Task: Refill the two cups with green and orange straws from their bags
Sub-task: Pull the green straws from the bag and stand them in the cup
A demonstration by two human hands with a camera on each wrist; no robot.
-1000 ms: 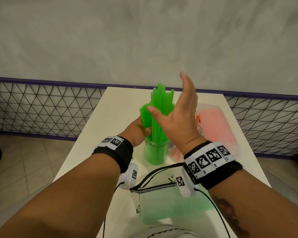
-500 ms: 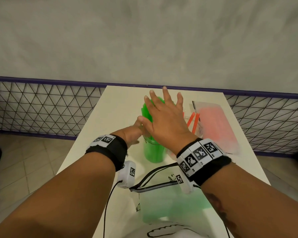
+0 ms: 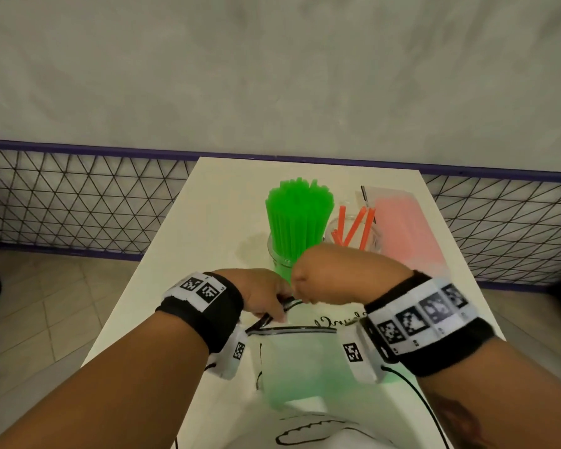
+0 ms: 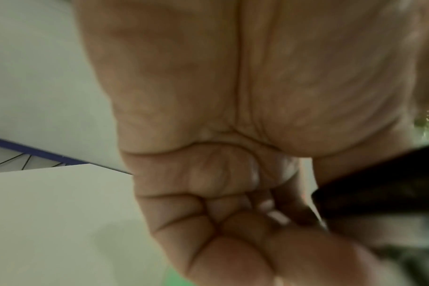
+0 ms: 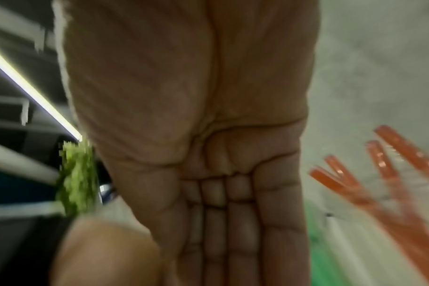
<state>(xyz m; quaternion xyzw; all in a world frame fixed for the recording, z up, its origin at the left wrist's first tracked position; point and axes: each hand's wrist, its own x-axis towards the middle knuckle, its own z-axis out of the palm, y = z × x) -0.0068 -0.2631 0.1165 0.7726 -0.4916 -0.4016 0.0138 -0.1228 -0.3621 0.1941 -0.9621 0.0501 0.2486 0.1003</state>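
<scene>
Both hands off bunch of green plastic straws (image 3: 298, 218), now standing in clear cup (image 3: 280, 254). Left hand (image 3: 259, 298) and right hand (image 3: 334, 277) pinch mouth of translucent green-straw zip bag (image 3: 300, 361) at near table edge. Green refill judged done; few orange straws (image 3: 353, 228) in second cup, orange next.

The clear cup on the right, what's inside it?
The clear cup holds only a few orange straws, leaning loosely. The right hand covers its lower part, so the bottom cannot be seen. The green straws stand in the neighbouring cup.
</scene>
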